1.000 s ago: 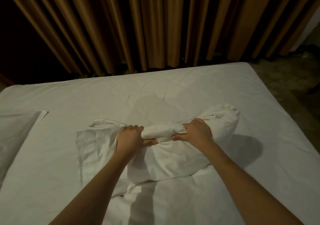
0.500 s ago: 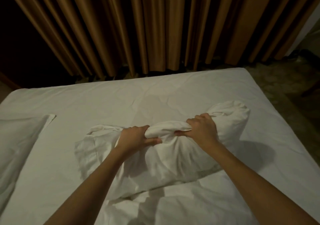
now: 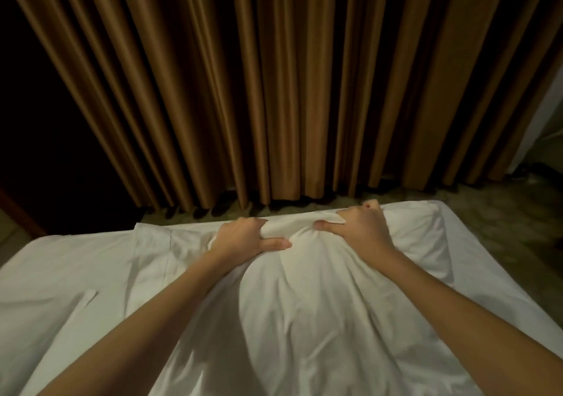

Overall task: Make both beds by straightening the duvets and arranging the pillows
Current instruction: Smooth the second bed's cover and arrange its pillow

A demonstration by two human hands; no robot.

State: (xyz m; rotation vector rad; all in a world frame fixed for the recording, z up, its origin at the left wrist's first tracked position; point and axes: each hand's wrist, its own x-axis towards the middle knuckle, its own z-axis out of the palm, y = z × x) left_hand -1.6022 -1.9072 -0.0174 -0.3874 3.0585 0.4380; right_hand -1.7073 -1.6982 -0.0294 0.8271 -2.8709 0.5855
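A white pillow (image 3: 320, 304) in a loose white case fills the middle of the view, raised off the white bed (image 3: 45, 267). My left hand (image 3: 246, 238) grips a bunched fold of its upper edge, thumb pointing right. My right hand (image 3: 356, 223) grips the same fold a little to the right. The pillow's right end (image 3: 417, 234) bulges out past my right wrist. The empty flap of the case (image 3: 155, 252) hangs flat to the left. Another white pillow's corner (image 3: 61, 328) lies on the bed at the lower left.
Brown pleated curtains (image 3: 274, 91) hang right behind the bed's far edge. A dark opening (image 3: 36, 152) lies at the left. Patterned floor (image 3: 524, 222) shows past the bed's right corner.
Both hands have lifted the pillow up and away from me by its bunched edge. It now hangs toward me and hides most of the bed. The view has tilted upward.
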